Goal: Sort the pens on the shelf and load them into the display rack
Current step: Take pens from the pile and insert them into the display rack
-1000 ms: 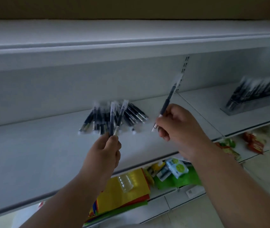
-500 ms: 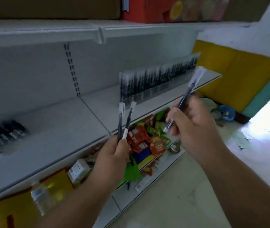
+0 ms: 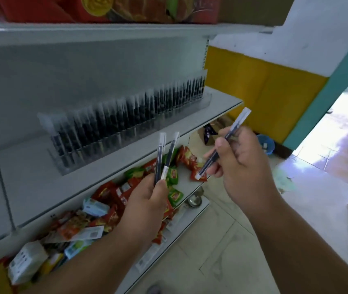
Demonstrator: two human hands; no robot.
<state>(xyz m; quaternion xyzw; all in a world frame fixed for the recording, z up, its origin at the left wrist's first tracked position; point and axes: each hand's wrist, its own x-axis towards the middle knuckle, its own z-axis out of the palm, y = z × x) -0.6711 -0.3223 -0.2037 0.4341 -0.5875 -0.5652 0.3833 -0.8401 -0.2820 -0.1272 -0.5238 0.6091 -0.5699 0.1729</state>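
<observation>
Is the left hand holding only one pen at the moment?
No, the left hand grips two pens standing side by side.

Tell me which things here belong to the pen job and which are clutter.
Job:
- two dark capped pens in left hand
- one dark pen in right hand
- clear plastic display rack

Clutter:
- red and green snack packets
- blue bowl on floor
</observation>
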